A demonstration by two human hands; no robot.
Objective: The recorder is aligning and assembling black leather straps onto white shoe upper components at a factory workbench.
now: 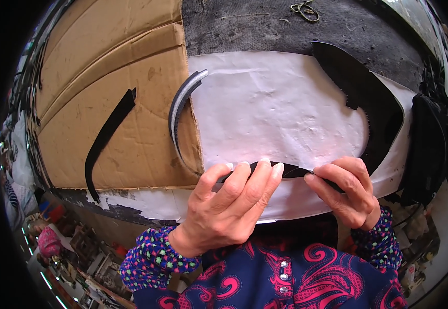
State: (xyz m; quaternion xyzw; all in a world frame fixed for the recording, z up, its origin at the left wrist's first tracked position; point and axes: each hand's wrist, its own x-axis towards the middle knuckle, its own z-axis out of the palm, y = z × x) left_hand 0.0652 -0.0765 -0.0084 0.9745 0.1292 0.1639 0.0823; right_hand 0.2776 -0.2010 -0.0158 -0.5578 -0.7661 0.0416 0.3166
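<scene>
At the lower centre of the frame the left hand and right hand both pinch a thin black strip, held over the white sheet. Fingers hide most of the strip, so its ends cannot be made out. A curved grey strip and a long black strip lie on the cardboard at upper left; a dark stack at right is blurred

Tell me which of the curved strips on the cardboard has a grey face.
The right-hand curved strip, near the cardboard edge by the white sheet; the long strip left is plain black.
</scene>
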